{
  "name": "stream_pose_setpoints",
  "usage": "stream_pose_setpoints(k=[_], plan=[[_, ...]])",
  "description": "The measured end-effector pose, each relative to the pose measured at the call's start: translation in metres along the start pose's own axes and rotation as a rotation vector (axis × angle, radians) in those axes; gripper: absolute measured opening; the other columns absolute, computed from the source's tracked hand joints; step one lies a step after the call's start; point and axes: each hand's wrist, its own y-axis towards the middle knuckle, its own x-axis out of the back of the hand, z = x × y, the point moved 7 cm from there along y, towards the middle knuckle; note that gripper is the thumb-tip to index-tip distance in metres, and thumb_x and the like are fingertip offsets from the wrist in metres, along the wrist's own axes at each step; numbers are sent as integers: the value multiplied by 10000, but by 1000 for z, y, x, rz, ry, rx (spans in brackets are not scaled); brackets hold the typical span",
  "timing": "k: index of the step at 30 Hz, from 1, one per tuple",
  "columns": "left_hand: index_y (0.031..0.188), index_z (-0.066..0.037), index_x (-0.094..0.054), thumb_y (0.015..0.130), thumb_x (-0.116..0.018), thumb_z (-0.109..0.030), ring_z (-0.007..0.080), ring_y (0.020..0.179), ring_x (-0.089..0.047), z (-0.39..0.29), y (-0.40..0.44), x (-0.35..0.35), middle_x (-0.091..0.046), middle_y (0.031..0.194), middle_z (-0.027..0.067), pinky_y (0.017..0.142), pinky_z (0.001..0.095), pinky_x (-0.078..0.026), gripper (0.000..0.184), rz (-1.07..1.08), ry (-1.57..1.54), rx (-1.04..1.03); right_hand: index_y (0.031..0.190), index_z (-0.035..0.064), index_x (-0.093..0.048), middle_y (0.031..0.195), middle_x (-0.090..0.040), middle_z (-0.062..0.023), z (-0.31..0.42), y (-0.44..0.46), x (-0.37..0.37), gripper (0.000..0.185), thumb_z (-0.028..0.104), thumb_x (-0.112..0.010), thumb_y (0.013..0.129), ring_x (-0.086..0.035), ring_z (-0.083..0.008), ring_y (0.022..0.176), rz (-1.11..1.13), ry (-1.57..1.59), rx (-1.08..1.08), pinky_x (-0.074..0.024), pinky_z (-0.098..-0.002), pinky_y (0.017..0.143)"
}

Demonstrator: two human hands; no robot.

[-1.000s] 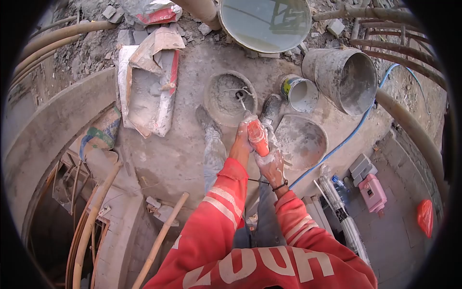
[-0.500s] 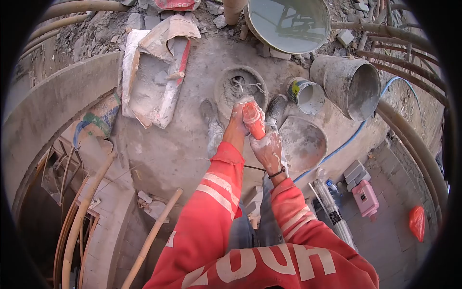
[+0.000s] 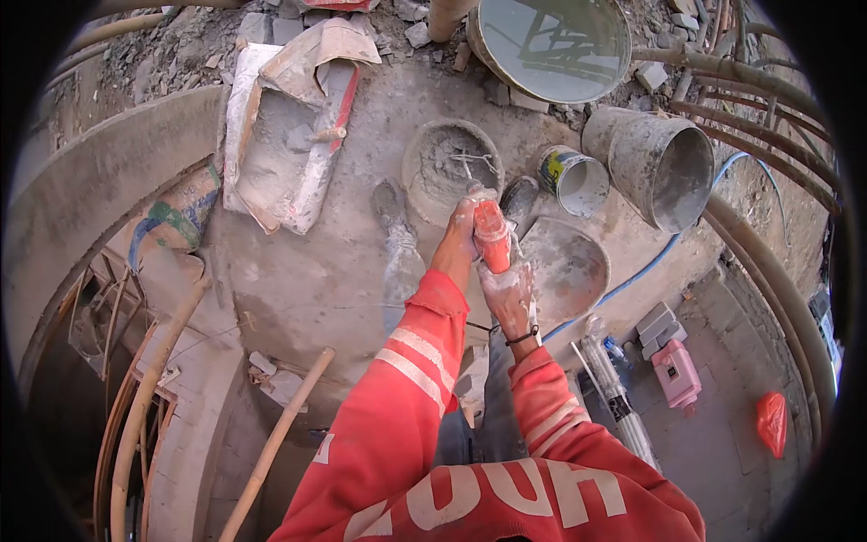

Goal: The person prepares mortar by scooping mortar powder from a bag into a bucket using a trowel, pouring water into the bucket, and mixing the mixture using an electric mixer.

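Observation:
An orange-red power drill [image 3: 492, 238], smeared with grey mortar, points away from me over a round tub [image 3: 409, 181]. My left hand [image 3: 462, 226] is closed around the front of the drill on its left side. Behind it, my right hand [image 3: 508, 291] is wrapped about the rear end; some of its fingers are hidden. A thin mixing paddle [image 3: 483, 163] with wire loops reaches from the drill into the tub. Wet grey mortar [image 3: 437, 161] fills part of the tub. My shoes stand on either side of it.
Left lies a torn-open cement bag [image 3: 312, 185]. To the right are a small paint bucket [image 3: 582, 185], a larger bucket [image 3: 682, 176], a shallow basin [image 3: 578, 262] and a blue hose [image 3: 632, 278]. A big water tub [image 3: 551, 54] stands at the back. Bamboo poles [image 3: 280, 443] border a drop at lower left.
The drill and both hands have shifted slightly right and toward me relative to the tub. More of the mortar shows now. Both hands keep their hold.

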Motion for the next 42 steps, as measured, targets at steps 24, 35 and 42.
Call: stream_pose_setpoints(k=[24, 35, 42], plan=[[714, -80, -559, 848, -510, -309, 285, 584, -564, -12, -4, -11, -573, 677, 120, 532, 414, -492, 270, -5, -169, -32, 954, -20, -610, 802, -644, -234, 23, 25, 17, 372, 251, -659, 704, -619, -416, 754, 171, -62, 72, -493, -476, 688], [838, -8, -564, 887, -406, -321, 335, 640, -590, -34, 3, 30, -591, 760, 196, 575, 438, -530, 353, 11, -242, -218, 920, -14, -626, 745, -632, -243, 60, 26, 14, 353, 265, -671, 709, -620, -416, 729, 147, -93, 198, -493, -474, 655], [835, -10, -561, 887, -408, -307, 332, 635, -584, -45, -21, 41, -587, 749, 182, 572, 443, -522, 338, 54, -227, -297, 864, -11, -638, 778, -630, -245, 64, 17, -10, 323, 273, -674, 715, -610, -423, 741, 123, -147, 358, -490, -478, 663]])
